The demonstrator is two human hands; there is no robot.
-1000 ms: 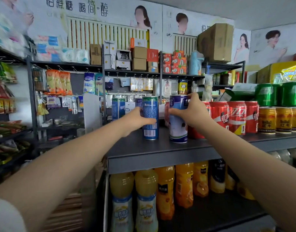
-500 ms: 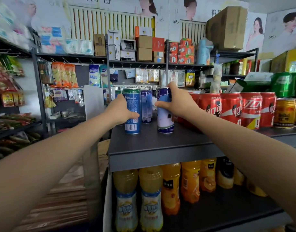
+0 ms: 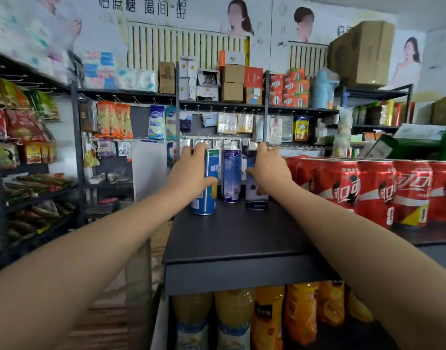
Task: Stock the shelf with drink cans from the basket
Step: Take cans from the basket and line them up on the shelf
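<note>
Head view is showing two cans going onto the shelf (image 3: 232,238) at once. I am gripping the blue can (image 3: 205,195) with my left hand (image 3: 191,173), fingers curled round its far side and thumb pressing the near side, so it is staying upright as its base is meeting the shelf top. My right hand (image 3: 267,168) is wrapping the white can (image 3: 256,195) the same way, thumb across its front, fingers hooked over the top rim. Neither hand is letting go; both are closed firmly round their cans.

Between my hands a third can (image 3: 230,178), dark blue, is standing free on the shelf, slightly further back. I judge I am setting my two cans either side of it to build a tidy row at the back, leaving the front of the shelf for later cans. The white can is nearly touching it; the blue can is sitting a little nearer to me.

Just right of my right hand, red cola cans (image 3: 368,188) are filling the shelf in a packed line, which is why I am working in this left-hand gap. Below my arms, orange drink bottles (image 3: 267,317) are standing on the lower level. Beyond my hands, hanging packets (image 3: 156,122) and boxes (image 3: 232,82) are crowding the far racks. I cannot see the basket here.
</note>
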